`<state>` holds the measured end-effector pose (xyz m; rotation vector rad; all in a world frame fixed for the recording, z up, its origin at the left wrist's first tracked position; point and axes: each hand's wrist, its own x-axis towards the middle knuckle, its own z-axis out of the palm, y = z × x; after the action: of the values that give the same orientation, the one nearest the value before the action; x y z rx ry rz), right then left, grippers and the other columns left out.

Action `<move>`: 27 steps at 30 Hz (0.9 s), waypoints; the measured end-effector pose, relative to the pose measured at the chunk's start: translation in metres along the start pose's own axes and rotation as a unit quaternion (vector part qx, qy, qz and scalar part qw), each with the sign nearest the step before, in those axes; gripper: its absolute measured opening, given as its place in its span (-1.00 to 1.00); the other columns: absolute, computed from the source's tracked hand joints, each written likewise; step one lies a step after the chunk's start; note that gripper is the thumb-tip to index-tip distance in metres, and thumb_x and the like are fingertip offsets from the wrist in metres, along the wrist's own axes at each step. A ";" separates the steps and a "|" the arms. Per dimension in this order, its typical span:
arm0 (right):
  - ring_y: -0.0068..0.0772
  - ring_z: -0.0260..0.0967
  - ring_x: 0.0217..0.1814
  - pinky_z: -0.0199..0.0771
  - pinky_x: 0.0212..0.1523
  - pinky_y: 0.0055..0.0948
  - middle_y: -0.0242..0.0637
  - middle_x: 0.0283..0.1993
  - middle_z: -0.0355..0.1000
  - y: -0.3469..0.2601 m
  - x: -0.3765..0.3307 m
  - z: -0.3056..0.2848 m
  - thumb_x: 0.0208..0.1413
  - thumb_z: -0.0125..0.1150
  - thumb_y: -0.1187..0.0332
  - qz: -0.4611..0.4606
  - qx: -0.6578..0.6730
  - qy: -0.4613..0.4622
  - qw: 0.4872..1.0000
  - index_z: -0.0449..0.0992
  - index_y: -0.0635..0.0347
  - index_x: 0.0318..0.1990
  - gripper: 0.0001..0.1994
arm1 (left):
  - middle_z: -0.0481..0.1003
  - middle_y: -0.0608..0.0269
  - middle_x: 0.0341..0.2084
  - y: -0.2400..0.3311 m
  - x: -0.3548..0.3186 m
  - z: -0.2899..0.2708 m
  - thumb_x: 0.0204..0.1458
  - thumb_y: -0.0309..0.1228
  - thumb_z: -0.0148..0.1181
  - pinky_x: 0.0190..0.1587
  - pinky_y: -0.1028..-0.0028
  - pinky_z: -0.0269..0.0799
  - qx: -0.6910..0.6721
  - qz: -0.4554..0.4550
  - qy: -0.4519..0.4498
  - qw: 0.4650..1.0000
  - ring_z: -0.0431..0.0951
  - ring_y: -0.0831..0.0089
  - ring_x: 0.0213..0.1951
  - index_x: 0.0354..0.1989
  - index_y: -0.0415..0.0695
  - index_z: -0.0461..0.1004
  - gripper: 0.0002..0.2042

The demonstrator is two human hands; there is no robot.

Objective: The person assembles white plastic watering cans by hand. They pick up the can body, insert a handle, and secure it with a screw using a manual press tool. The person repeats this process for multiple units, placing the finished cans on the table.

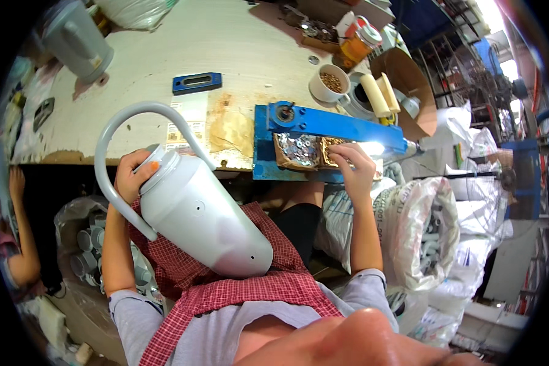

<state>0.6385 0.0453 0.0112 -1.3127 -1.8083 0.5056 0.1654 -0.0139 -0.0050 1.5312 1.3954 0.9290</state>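
Observation:
My left hand (134,174) is wrapped round the neck of a light grey container (198,207) with a big curved handle (140,108). It lies tilted across my lap, its neck toward the table and its base toward me. Two small dark holes show in its side. My right hand (352,161) is over a small box of brass-coloured small parts (330,146), thumb and fingertips pinched together. Whatever is in the pinch is too small to make out. Beside that box sits another of silvery washer-like pieces (297,150). Both rest under the arm of a blue metal fixture (338,126).
On the white table (238,61) are a blue-framed tool (197,83), a grey jug (79,43), a white mug of small brown pieces (329,83) and an orange jar (357,44). Sacks of grey parts (415,232) stand right; a lined bin (73,219) left. Another person's arm (23,226) shows far left.

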 end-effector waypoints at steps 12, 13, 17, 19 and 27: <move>-0.48 0.50 -0.43 0.47 -0.38 -0.52 -0.26 -0.41 0.51 -0.082 0.112 0.018 0.02 0.34 0.51 -0.159 0.004 -0.163 0.974 0.60 0.31 -0.32 -0.92 | 0.26 0.24 -0.62 0.000 -0.003 -0.009 0.03 -0.11 0.18 -0.39 0.45 0.14 -0.013 0.017 0.029 0.999 0.23 0.49 -0.48 -0.58 -0.32 0.37 -0.56; -0.47 0.52 -0.43 0.48 -0.38 -0.51 -0.25 -0.41 0.51 -0.083 0.112 0.019 0.02 0.34 0.51 -0.142 0.011 -0.187 0.972 0.59 0.31 -0.32 -0.91 | 0.26 0.24 -0.62 -0.002 -0.004 -0.011 0.03 -0.10 0.18 -0.39 0.45 0.14 -0.012 0.015 0.027 0.999 0.24 0.50 -0.48 -0.58 -0.32 0.37 -0.56; -0.45 0.58 -0.41 0.52 -0.40 -0.53 -0.24 -0.39 0.52 -0.093 0.121 0.016 0.04 0.31 0.55 -0.123 -0.007 -0.269 0.955 0.58 0.31 -0.29 -0.92 | 0.28 0.22 -0.63 -0.008 -0.005 -0.014 0.03 -0.07 0.17 -0.42 0.45 0.15 -0.001 0.023 0.021 1.000 0.25 0.50 -0.51 -0.57 -0.33 0.40 -0.54; -0.46 0.59 -0.39 0.54 -0.39 -0.58 -0.25 -0.37 0.51 -0.098 0.127 0.013 0.06 0.29 0.58 -0.141 -0.031 -0.301 0.943 0.57 0.36 -0.29 -0.94 | 0.29 0.23 -0.63 -0.003 -0.005 -0.011 0.04 -0.10 0.16 -0.43 0.45 0.14 -0.010 0.026 0.032 0.999 0.24 0.51 -0.52 -0.57 -0.33 0.40 -0.56; -0.42 0.55 -0.51 0.49 -0.42 -0.48 -0.26 -0.54 0.55 -0.106 0.131 0.018 0.06 0.32 0.43 -0.096 -0.057 -0.310 0.944 0.56 0.29 -0.38 -0.89 | 0.27 0.20 -0.69 0.034 -0.004 0.001 0.05 -0.23 0.18 -0.42 0.40 0.15 0.082 -0.002 0.042 0.996 0.23 0.47 -0.52 -0.63 -0.35 0.42 -0.61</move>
<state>0.5465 0.1279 0.1272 -1.1026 -2.4864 0.7753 0.1790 -0.0184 0.0265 1.6250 1.5673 0.9033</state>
